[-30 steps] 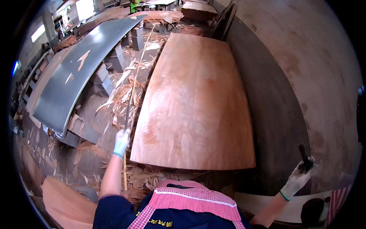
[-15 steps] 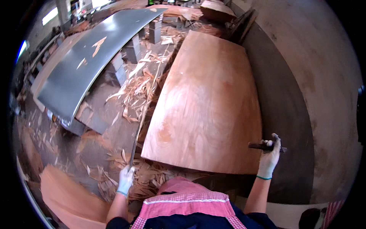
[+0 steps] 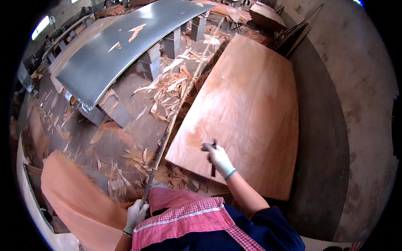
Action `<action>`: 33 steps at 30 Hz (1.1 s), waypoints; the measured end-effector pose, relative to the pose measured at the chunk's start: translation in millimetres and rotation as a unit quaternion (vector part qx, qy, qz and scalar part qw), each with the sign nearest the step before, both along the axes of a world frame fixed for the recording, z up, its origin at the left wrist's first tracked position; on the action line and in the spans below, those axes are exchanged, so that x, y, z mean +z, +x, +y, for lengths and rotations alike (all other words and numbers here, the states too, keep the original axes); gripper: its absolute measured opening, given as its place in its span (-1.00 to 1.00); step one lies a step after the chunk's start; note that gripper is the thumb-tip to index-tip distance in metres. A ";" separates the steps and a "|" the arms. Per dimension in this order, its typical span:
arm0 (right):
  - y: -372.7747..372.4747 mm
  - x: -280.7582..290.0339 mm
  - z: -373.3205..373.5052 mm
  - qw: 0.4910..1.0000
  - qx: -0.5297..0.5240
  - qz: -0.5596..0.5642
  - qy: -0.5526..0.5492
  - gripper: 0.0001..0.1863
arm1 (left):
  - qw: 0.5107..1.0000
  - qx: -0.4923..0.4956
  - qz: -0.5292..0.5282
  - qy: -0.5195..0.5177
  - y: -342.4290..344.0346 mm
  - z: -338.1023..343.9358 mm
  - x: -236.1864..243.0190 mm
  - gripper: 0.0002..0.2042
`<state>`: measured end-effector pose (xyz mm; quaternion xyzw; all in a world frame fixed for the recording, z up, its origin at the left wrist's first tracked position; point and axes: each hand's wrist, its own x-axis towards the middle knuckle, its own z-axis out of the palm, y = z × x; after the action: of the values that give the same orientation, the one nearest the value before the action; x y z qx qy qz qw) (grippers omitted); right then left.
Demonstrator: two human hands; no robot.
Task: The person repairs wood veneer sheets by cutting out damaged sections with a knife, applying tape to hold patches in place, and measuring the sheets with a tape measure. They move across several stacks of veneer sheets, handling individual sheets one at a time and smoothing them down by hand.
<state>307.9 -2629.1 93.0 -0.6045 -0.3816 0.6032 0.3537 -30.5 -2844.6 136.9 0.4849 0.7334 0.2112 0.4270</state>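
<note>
My left hand (image 3: 136, 214), in a white glove, is closed round the near end of a long thin pole (image 3: 171, 125). The pole slants away, up and to the right, along the left side of a large reddish wood sheet (image 3: 251, 113). Over the sheet's near left part, my gloved right hand (image 3: 220, 160) is closed on a dark tool (image 3: 213, 170) with a narrow bar shape. The glove hides much of this tool, so its exact kind does not show. Whether the tool touches the sheet, I cannot tell.
To the left, a long dark glossy panel (image 3: 121, 46) rests on grey blocks (image 3: 172, 44). Peeled veneer scraps (image 3: 178, 85) litter the floor between. A curved veneer sheet (image 3: 79, 196) lies near left. Along the right runs a wall (image 3: 356, 96).
My right hand has swung left with the dark tool, from the sheet's right edge to its near left part. My left hand has come nearer my body with the pole. The view has turned.
</note>
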 end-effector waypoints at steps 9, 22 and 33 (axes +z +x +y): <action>-233.5 -78.8 94.8 0.991 -0.050 -0.015 0.120 -0.76 | 0.986 -0.162 0.036 0.008 -181.1 71.2 -53.7 -0.73; -553.6 -97.8 126.8 0.997 0.027 -0.061 -0.035 -0.74 | 0.988 -0.145 0.015 0.048 -486.0 87.7 -37.3 -0.80; -678.5 45.8 373.3 0.976 -0.037 0.078 0.200 -0.71 | 0.977 -0.087 0.170 0.092 -706.8 226.3 -9.9 -0.78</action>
<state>-370.6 -2255.8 138.8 -0.4863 -0.4427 0.5464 0.5185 -737.4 -2618.3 127.0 0.6126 0.7282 0.1543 0.2660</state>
